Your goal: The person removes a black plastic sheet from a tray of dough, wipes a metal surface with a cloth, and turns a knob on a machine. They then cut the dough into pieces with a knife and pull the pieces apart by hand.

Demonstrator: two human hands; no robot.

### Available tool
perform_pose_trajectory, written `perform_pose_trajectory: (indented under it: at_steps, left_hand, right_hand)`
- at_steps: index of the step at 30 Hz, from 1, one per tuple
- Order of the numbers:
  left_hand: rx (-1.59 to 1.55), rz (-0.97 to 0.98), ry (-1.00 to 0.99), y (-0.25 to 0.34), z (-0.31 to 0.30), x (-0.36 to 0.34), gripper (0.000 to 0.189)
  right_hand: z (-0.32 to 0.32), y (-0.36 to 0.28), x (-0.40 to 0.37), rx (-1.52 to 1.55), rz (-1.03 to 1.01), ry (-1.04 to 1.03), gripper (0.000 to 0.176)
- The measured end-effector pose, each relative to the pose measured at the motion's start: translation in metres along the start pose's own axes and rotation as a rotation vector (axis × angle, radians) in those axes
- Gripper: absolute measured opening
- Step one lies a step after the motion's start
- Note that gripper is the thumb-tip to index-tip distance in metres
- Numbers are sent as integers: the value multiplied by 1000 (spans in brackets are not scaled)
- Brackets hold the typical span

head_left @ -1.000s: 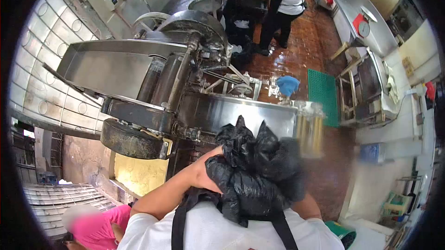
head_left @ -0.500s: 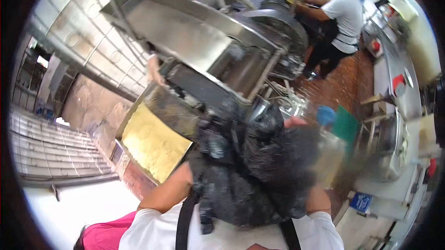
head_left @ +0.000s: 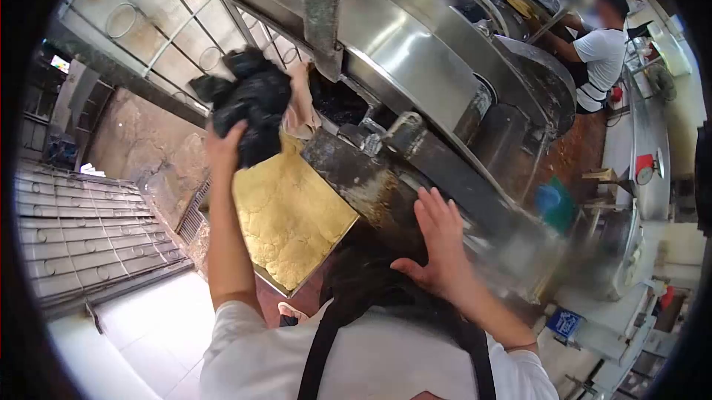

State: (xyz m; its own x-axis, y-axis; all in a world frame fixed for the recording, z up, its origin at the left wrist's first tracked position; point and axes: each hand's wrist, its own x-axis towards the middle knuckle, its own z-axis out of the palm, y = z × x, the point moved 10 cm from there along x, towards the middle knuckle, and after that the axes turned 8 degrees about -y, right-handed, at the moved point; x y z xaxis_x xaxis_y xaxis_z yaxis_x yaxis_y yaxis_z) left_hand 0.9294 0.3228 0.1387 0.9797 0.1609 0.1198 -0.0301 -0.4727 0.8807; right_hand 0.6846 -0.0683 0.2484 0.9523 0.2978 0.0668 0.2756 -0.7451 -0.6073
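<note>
- The left hand grips a crumpled black plastic bag from its near side, the thumb pressed against the film; the fingers behind it are partly hidden.
- The right hand is open and holds nothing, thumb and fingers spread, to the right of the shallow metal tray. Whether it touches anything cannot be told. So the two hands are well apart.
- The step in hand looks like a one-handed carry or placing of the bag. Any further move with it seems to call for a firm hold, since the loose film could slip or snag.
- The bag is at the far left corner of the tray, overlapping it in view; contact cannot be told. It looks glossy, wrinkled and bunched, with lobes sticking out at the top. Its contents are hidden.
- In the tray lies a thick yellow dough-like slab, its top lumpy and creased.
- Just past the tray's far corner, beside the bag, is a pale pinkish shape, too unclear to name.
- Beyond the tray and to its right stands a large dark machine with a shiny steel trough.
- Farther right of the tray, a co-worker in a white shirt stands behind the machine.
</note>
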Motion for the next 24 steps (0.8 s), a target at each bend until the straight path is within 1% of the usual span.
perform_pose_trajectory:
  at_steps: [1,2,3,5,8,9,10,11,12,13,15,16,18,19,24]
  left_hand:
    - [-5,56,-3,21,30,10,62]
    - [-31,58,-87,-4,68,36,64]
    - [-5,35,-204,10,102,47,65]
    - [180,85,-249,16,165,73,60]
    - [364,399,-534,-75,323,139,58]
    - [706,577,-633,-64,359,132,58]
    - [1063,745,-699,-68,382,117,58]
    - [722,381,-847,-108,397,134,59]
    - [622,242,-875,-125,413,139,58]
    - [627,191,-880,-126,422,141,57]
    - [689,175,-883,-131,437,143,55]
    - [701,161,-878,-136,442,143,55]
    - [706,139,-867,-145,448,143,53]
    - [711,128,-863,-150,450,141,52]
    - [706,106,-837,-143,452,132,48]
  right_hand:
    - [2,-4,6,-113,22,19,94]
    - [8,-5,10,-126,41,13,94]
    - [10,-4,12,-191,66,47,96]
    - [8,1,13,-301,128,103,97]
    - [3,1,12,-183,79,180,98]
    - [0,3,11,-220,105,210,98]
    - [1,3,11,-197,96,204,99]
    - [2,3,11,-168,84,194,100]
    - [3,4,12,-173,94,186,102]
    - [0,4,12,-193,111,201,102]
    - [2,4,11,-167,124,181,102]
    - [-1,5,10,-191,138,189,102]
    - [5,8,11,-162,151,136,102]
    - [3,9,12,-183,168,150,102]
    - [0,5,14,-149,146,159,103]
